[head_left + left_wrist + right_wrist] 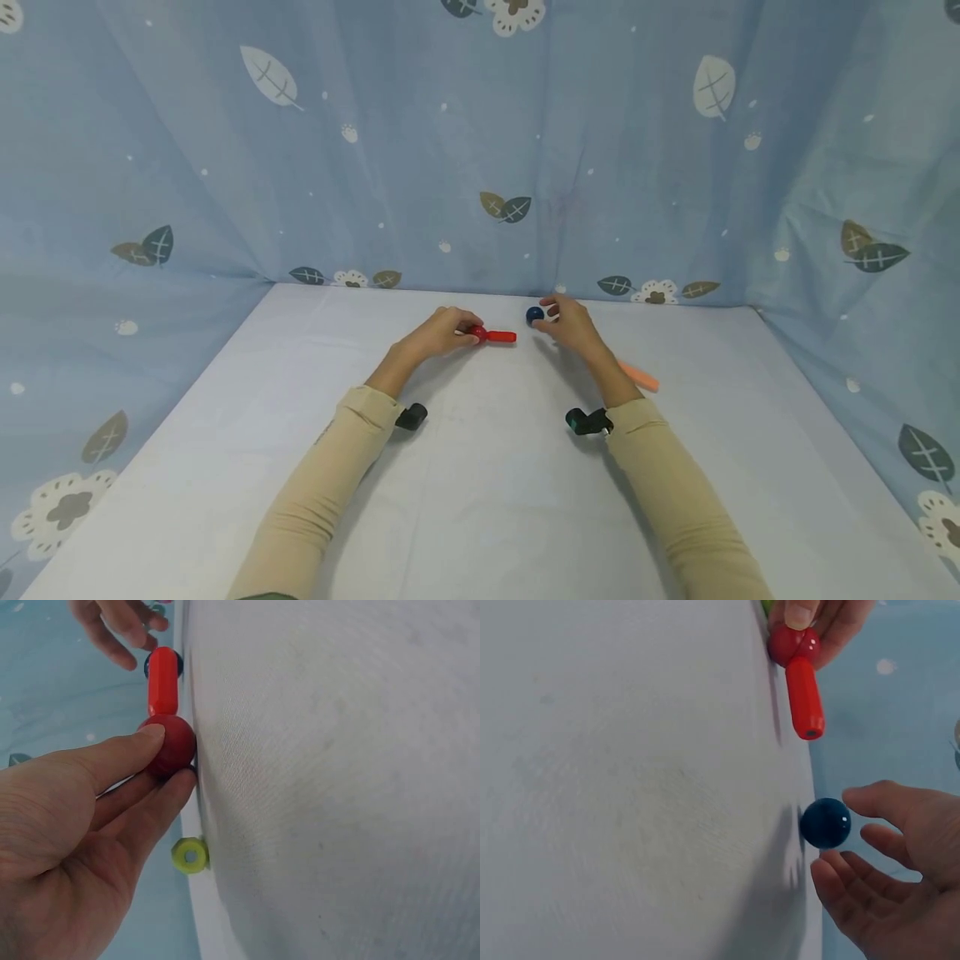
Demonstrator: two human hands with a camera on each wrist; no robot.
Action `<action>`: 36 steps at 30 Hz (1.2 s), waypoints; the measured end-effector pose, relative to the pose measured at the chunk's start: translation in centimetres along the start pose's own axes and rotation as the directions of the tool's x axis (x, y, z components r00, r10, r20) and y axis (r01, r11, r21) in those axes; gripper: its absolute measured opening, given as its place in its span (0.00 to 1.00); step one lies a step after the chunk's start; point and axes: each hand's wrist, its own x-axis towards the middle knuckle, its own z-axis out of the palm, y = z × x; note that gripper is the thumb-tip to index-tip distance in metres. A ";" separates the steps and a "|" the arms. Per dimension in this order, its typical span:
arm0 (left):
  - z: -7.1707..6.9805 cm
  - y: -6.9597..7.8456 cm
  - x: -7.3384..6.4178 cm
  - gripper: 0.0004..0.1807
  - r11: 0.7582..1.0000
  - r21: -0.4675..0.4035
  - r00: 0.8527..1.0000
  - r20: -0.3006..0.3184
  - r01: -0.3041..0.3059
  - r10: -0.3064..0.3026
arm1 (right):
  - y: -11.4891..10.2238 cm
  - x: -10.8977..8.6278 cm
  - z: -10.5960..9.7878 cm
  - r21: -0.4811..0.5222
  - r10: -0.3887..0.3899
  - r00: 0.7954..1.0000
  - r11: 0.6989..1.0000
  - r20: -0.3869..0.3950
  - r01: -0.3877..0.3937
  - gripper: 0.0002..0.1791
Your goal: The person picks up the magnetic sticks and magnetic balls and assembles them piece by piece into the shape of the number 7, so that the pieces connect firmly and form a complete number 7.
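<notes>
My left hand (441,332) pinches a glossy red ball (175,746) between thumb and fingertips. From that ball a bright red faceted stick (502,337) points to the right, its end meeting the ball. Toward the back of the table, my right hand (572,325) has its thumb and fingers spread about a dark blue ball (826,823). In the right wrist view the blue ball sits on the white surface, with the thumb tip close beside it and the palm showing a gap.
A yellow-green ring-shaped piece (190,856) lies near the left fingers. Partly behind my right forearm rests an orange stick (640,376). The white table (480,500) ends at a blue patterned curtain (420,150) at the back and sides.
</notes>
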 end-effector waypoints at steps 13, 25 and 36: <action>-0.1 0.1 -0.1 0.20 1.000 -0.015 1.000 0.005 0.005 -0.005 | 0.3 0.7 1.0 0.016 0.023 0.999 1.000 -0.022 -0.023 0.27; -0.1 0.1 0.0 0.21 0.999 -0.032 1.000 0.009 0.029 -0.029 | 0.2 1.0 1.4 0.021 0.022 0.999 1.000 -0.028 -0.022 0.25; 0.0 0.1 -0.1 0.21 1.000 -0.016 1.000 0.002 0.019 -0.019 | 0.0 0.8 1.5 0.044 0.023 0.999 0.999 -0.035 -0.022 0.23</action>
